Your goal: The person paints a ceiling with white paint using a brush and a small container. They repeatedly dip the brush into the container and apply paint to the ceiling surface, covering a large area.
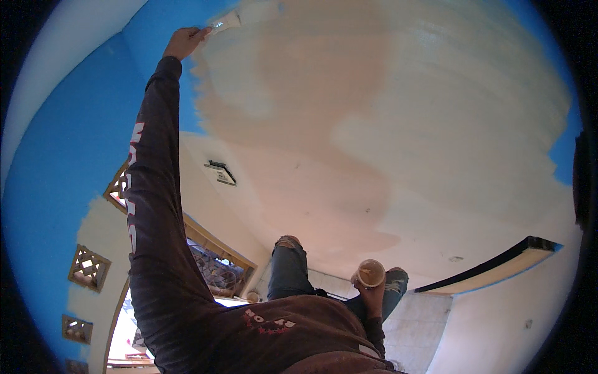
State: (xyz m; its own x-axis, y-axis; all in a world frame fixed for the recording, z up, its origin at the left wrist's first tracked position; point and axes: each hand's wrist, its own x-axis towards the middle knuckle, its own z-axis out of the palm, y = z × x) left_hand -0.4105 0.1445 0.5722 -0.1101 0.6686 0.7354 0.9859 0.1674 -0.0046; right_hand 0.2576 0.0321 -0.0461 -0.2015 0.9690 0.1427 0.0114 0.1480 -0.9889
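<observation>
My left arm is stretched up to the top left, and the hand (185, 42) is closed around a paintbrush (225, 23) with a pale head. Its bristles are against or very close to the wall, where beige paint meets blue. Low in the view, by my knee, my right hand (372, 296) grips a round tub (370, 272) with beige paint in it. The wall (299, 81) ahead of me carries a broad coat of beige, darker in some patches and paler in others. Blue wall (62, 137) shows at the left and along the right edge.
A switch plate (220, 173) sits on the wall beyond my left arm. Below it is a wood-framed window (218, 265). Patterned vent blocks (89, 268) line the left wall. A dark-edged shelf (492, 267) juts out at the right. A small round container (253, 297) stands near the window.
</observation>
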